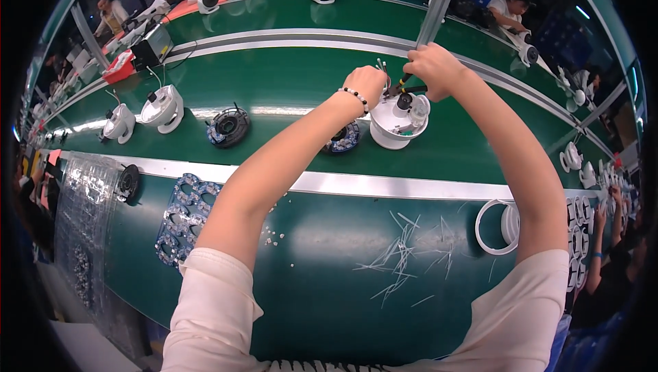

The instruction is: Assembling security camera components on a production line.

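Observation:
Both my arms reach forward over the green bench. My right hand [436,69] is closed around cutting pliers [414,89] with black and yellow handles. The jaws point left, at the upper edge of a round white camera housing [392,138]. My left hand [366,86] is closed at the same edge, beside thin wires [382,65] that stick up; its fingertips are partly hidden, but it seems to pinch the wires. Inside the housing sit a dark lens part and a clear piece. A black ring with a blue circuit board [345,140] lies partly behind my left forearm.
To the left stand white camera housings [163,108] and another black ring [228,125]. Nearer lie blue circuit boards [179,228], scattered white ties [397,252] and a white ring [488,229]. A metal post [439,5] rises beyond my right hand. Other people work around the line.

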Demonstrator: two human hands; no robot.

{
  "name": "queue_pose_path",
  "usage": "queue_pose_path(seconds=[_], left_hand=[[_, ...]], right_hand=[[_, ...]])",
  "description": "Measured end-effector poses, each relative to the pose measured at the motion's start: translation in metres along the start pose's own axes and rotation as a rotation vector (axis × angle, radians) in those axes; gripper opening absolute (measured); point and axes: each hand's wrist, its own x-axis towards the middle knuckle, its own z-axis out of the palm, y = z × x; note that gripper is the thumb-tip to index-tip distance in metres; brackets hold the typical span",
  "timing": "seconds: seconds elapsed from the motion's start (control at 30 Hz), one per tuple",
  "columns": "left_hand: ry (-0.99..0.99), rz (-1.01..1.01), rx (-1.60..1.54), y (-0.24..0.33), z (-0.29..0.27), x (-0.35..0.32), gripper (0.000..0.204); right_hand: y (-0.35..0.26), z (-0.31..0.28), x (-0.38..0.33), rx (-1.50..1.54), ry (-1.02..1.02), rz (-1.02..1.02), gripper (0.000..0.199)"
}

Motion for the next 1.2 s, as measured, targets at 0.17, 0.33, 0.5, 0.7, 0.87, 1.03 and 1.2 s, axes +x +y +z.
queue_pose_path(seconds=[0.17,0.33,0.5,0.7,0.87,1.03,1.2], left_hand=[[0.008,0.033,0.021,-0.013,0.003,0.001,0.006],[-0.235,0.141,-0.571,0.02,-0.049,-0.053,0.019],[-0.198,-0.135,-0.299,-0.031,-0.024,-0.071,0.04],[-0.235,-0.354,-0.238,-0.038,0.029,-0.081,0.055],[-0.207,-0.494,-0.622,-0.045,0.03,-0.104,0.039],[-0.401,-0.775,-1.618,0.01,-0.005,-0.138,0.028],[-0.39,-0.842,-1.959,0.005,-0.032,-0.189,0.03]], right_hand=[[0.002,-0.004,-0.009,0.081,-0.021,0.056,0.025],[0.032,-0.015,-0.057,0.147,0.277,0.24,0.041],[0.017,-0.044,-0.082,0.291,0.591,0.426,0.047],[-0.125,-0.091,-0.131,0.987,0.637,0.158,0.048],[-0.262,-0.098,-0.169,1.204,0.201,0.141,0.052],[-0.356,-0.075,-0.187,1.226,0.226,0.39,0.053],[-0.359,-0.068,-0.199,1.216,0.37,0.42,0.056]])
